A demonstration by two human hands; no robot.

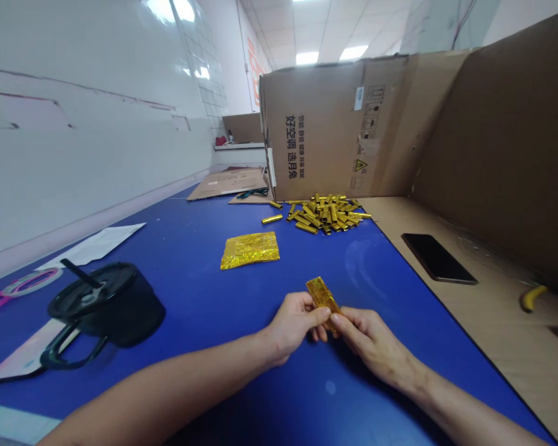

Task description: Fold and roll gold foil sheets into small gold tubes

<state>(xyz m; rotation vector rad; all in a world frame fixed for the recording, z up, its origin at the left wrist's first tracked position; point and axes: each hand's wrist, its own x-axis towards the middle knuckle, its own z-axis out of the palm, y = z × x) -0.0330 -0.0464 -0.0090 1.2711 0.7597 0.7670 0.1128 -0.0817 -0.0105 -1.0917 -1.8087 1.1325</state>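
A narrow gold foil strip (322, 292) is held above the blue table, its far end tilted up to the left. My left hand (297, 322) pinches it from the left side with thumb and fingers. From the right, my right hand (369, 337) grips its near end, the two thumbs almost touching. Beyond the hands a flat gold foil sheet (250, 249) lies on the table. Farther back is a pile of small gold rolled tubes (328, 214), and a single gold tube (272, 218) lies left of it.
A dark lidded mug (116, 306) stands at the left, near a tape roll (32, 282) and white paper (95, 244). A large cardboard box (325, 130) rises behind the pile. At the right lie a phone (438, 257) and a yellow banana-shaped object (533, 298).
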